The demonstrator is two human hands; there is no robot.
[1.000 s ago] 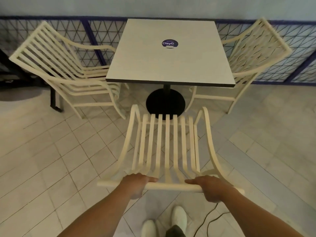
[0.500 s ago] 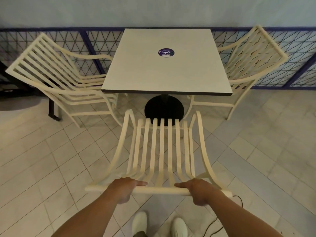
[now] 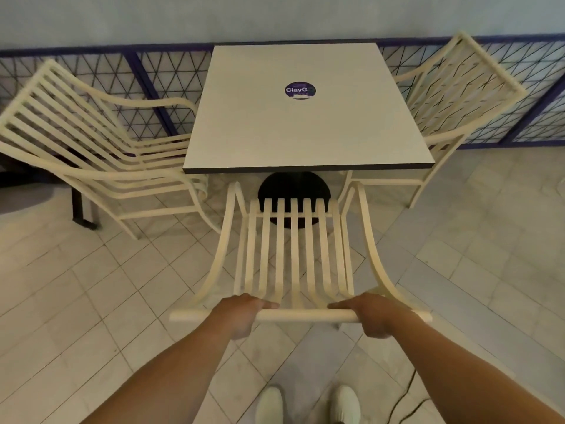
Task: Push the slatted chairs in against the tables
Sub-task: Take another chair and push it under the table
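A cream slatted chair [image 3: 293, 249] stands right in front of me, facing a square pale table [image 3: 305, 127] with a round purple sticker. My left hand [image 3: 241, 313] grips the chair's top back rail on the left. My right hand [image 3: 374, 315] grips the same rail on the right. The front of the seat is close to the table's near edge, over the black round base [image 3: 293, 188]. Two more slatted chairs flank the table: one on the left [image 3: 91, 154], turned at an angle, and one on the right [image 3: 452, 96].
A blue railing with triangular wire mesh [image 3: 165, 78] runs behind the table along a pale wall. The floor is light tile. My white shoes [image 3: 305, 403] show at the bottom, with a thin dark cable [image 3: 403, 396] on the floor to their right.
The chair in my hands has slid forward toward the table; its seat front now reaches the table's near edge. Both hands keep their hold on the back rail.
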